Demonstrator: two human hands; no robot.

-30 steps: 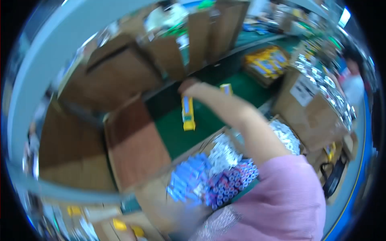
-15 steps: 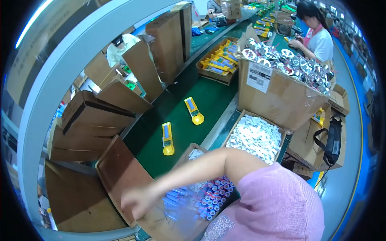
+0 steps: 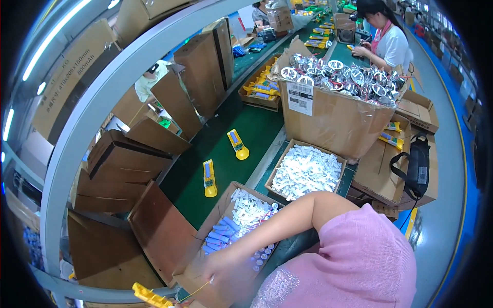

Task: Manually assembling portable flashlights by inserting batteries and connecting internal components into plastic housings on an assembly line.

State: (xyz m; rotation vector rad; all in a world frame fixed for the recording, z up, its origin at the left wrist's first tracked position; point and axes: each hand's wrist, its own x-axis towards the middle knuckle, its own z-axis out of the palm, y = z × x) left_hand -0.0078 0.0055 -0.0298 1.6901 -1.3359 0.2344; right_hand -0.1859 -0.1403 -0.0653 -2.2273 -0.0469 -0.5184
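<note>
The right hand (image 3: 220,263) has swung from the reddish-brown board (image 3: 162,233) to the near part of an open carton (image 3: 216,209) with blue cells (image 3: 218,238), and a yellow casing (image 3: 149,296) now shows at the lower edge, beside a sliver of the left hand (image 3: 183,304). I cannot tell whether either hand is spread or pinching. The green belt (image 3: 262,120), bearing two similar casings (image 3: 209,179), forms a lane between upright cardboard (image 3: 128,160) and a metal edge strip (image 3: 264,161); rightward curves an aisle (image 3: 444,205).
</note>
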